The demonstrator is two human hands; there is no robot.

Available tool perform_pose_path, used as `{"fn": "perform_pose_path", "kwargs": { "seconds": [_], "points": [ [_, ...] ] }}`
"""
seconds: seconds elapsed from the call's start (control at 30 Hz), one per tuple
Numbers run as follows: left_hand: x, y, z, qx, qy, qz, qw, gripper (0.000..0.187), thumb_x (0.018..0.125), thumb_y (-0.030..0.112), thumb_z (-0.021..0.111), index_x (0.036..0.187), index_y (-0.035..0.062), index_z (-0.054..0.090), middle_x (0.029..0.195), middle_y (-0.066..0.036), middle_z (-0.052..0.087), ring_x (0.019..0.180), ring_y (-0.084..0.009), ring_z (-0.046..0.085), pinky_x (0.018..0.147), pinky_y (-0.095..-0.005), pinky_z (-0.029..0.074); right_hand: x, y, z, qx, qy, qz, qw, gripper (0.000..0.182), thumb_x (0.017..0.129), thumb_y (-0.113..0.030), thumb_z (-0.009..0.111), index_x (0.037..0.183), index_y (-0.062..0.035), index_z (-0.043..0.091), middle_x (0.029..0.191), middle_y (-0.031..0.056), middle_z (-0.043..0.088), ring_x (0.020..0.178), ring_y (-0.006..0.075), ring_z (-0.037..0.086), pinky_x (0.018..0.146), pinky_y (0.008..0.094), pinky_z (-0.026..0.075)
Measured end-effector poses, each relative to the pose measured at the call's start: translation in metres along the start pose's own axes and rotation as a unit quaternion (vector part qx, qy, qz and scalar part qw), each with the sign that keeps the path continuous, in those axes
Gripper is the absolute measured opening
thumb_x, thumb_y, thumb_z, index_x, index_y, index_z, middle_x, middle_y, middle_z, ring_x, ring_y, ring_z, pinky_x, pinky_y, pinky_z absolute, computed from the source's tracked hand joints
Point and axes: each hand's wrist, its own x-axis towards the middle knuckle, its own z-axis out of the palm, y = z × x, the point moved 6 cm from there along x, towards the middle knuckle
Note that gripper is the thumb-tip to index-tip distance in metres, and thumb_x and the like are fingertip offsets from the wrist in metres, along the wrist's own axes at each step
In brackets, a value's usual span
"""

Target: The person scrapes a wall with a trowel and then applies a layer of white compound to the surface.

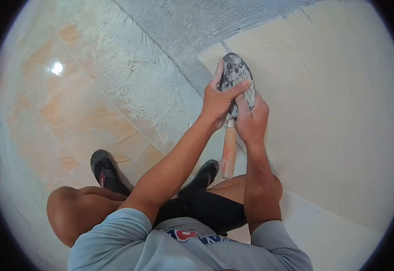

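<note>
Wood-handled trowel (236, 71), pinched by the white-smeared blade between left grip (217, 100) and right grip (253, 121), beside pale coated surface (337, 90).
Could slip on chalky residue, with handle (228, 151) unheld, and drop onto tiled floor (79, 113); might nick skin if pressed along the edge.

The blade (236, 72) is matt, crusted with rough, chalky residue (250, 95). Its handle (228, 151) is worn wood with a metal ferrule (230, 123). The tiles (88, 106) are glossy under dry powder (133, 81). The wall (341, 90) looks smooth and matt, its grey patch (174, 27) coarser. The shirt (169, 253) is matt cloth.
</note>
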Motion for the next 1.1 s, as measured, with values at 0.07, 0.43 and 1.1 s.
{"fn": "perform_pose_path", "kwargs": {
  "seconds": [0.07,0.43,1.1],
  "points": [
    [0.005,0.002,-0.004,0.002,0.007,-0.005,1.000,0.103,0.085,0.002,0.084,0.164,0.0023,0.018,0.123,-0.013,0.068,0.096,-0.0166,0.067,0.083,-0.0303,0.057,0.005,0.007,0.005,-0.042,-0.027,-0.002,0.999,0.024,0.096,-0.015,0.061,0.104,0.0065,0.067,0.084,0.0143,0.071,0.078,0.0179,0.063,0.074,0.0345,0.052],
    [0.011,0.009,-0.010,-0.019,-0.013,-0.001,1.000,0.100,0.085,0.002,0.082,0.164,0.0023,0.021,0.126,-0.014,0.066,0.099,-0.0175,0.067,0.086,-0.0313,0.057,0.006,0.012,0.016,-0.046,-0.038,0.033,0.998,0.027,0.097,-0.017,0.061,0.106,0.0079,0.067,0.088,0.0175,0.073,0.080,0.0203,0.065,0.077,0.0355,0.052],
    [0.017,0.028,-0.009,0.007,0.013,-0.005,1.000,0.100,0.086,-0.001,0.080,0.164,0.0029,0.018,0.126,-0.015,0.066,0.098,-0.0180,0.067,0.085,-0.0330,0.057,0.017,0.004,0.023,-0.064,-0.015,-0.031,0.997,0.025,0.096,-0.016,0.062,0.101,0.0075,0.066,0.082,0.0193,0.070,0.078,0.0214,0.068,0.072,0.0378,0.051]
  ]
}}
